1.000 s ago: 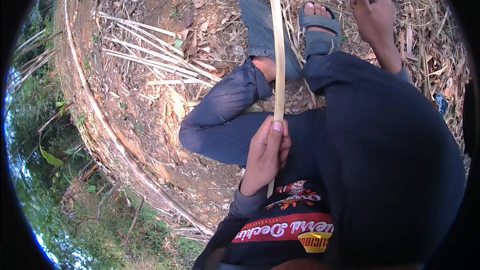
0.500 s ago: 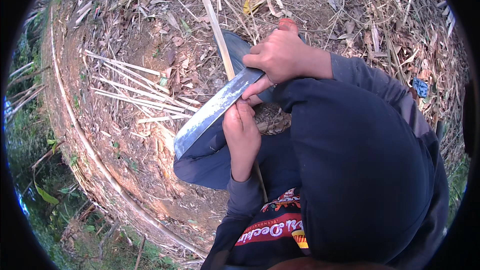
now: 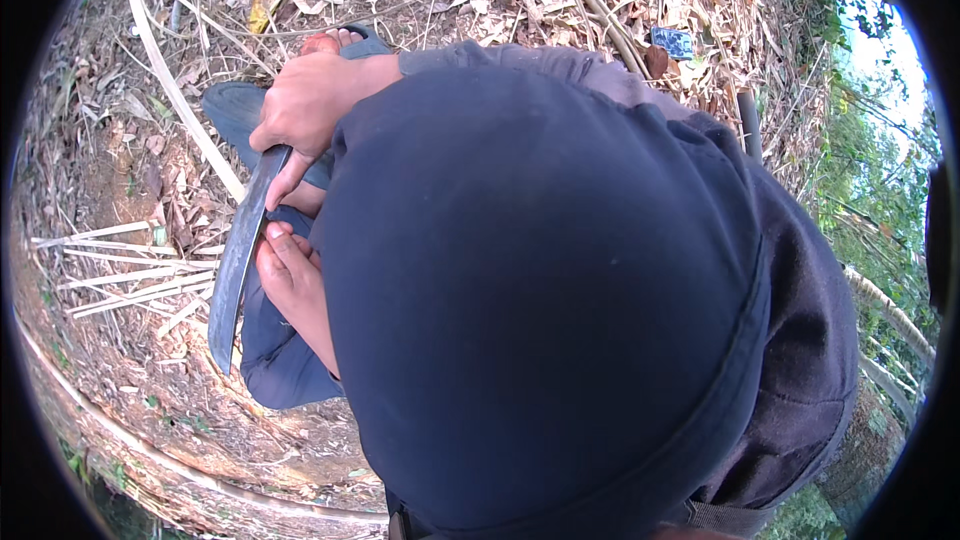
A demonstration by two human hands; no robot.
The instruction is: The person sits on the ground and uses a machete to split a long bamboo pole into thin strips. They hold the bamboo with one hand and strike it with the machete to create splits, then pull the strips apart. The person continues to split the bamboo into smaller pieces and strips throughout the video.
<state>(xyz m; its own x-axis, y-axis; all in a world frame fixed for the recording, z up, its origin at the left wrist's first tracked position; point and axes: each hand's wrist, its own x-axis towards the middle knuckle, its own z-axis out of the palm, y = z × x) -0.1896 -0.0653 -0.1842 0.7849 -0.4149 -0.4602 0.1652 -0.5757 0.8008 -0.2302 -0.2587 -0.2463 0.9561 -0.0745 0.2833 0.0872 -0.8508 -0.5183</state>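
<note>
Head view, two hands (image 3: 300,190), one machete (image 3: 238,265)

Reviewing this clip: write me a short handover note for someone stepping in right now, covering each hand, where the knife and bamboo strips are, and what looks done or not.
Right hand: closed around the handle of the long knife, blade pointing down toward the person's left.
Left hand: fingers against the blade's flat side near its middle; whether it holds a strip cannot be seen.
A long pale bamboo strip lies on the ground beyond the knife.
Done: a bundle of thin split strips lies on the leaf-littered ground left of the blade.
Left: not clear; the dark cap hides the lap.
</note>
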